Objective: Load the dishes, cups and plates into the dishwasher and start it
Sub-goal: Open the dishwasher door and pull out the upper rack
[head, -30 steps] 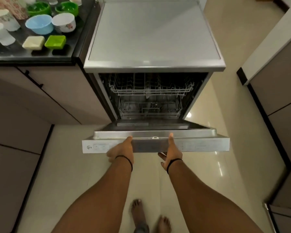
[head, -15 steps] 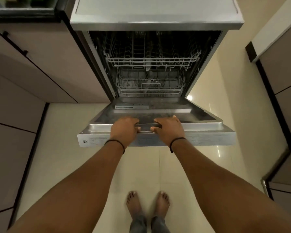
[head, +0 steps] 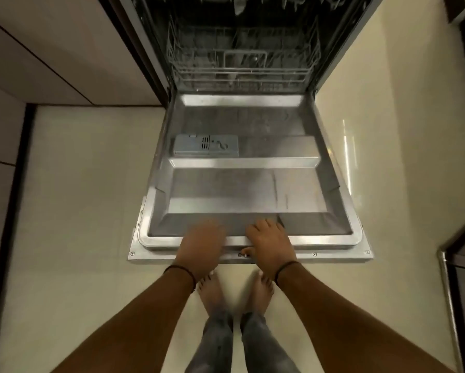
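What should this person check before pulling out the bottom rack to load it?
1. Door fully down: ok, it lies about flat.
2. Door's inner face bare: ok, only the built-in detergent box shows.
3. Lower rack empty: ok as far as it shows; its back is dark.
4. Hands free: not ok, left hand and right hand rest on the door's front edge.
5. Feet out of the way: ok, on the floor in front of the door.
6. Dishes within reach: cannot tell, none in view.
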`<act>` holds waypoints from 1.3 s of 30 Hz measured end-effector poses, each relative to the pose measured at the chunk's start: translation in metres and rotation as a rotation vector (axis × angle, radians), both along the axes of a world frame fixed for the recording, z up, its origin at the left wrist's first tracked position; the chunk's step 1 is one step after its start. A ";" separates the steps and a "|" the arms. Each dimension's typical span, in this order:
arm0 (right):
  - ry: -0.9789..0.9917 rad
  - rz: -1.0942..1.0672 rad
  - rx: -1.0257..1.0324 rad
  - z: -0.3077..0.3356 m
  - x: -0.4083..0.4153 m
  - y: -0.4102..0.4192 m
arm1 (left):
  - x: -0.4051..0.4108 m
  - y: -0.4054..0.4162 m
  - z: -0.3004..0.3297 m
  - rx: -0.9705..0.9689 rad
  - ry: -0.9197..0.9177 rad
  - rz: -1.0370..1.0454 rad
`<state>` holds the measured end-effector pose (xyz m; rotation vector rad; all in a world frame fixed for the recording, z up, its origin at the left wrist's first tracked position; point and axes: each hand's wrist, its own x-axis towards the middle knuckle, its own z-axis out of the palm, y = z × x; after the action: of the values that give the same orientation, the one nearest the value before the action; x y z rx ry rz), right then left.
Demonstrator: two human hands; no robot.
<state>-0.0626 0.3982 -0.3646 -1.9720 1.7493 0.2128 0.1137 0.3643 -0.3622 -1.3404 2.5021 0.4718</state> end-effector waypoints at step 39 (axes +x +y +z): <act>-0.045 -0.140 0.260 -0.039 -0.008 -0.050 | -0.012 -0.039 -0.046 0.186 -0.128 0.289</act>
<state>-0.0710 0.3479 -0.4037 -1.6518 1.7272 0.3279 0.1018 0.3255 -0.4084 -1.6075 2.1142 0.6392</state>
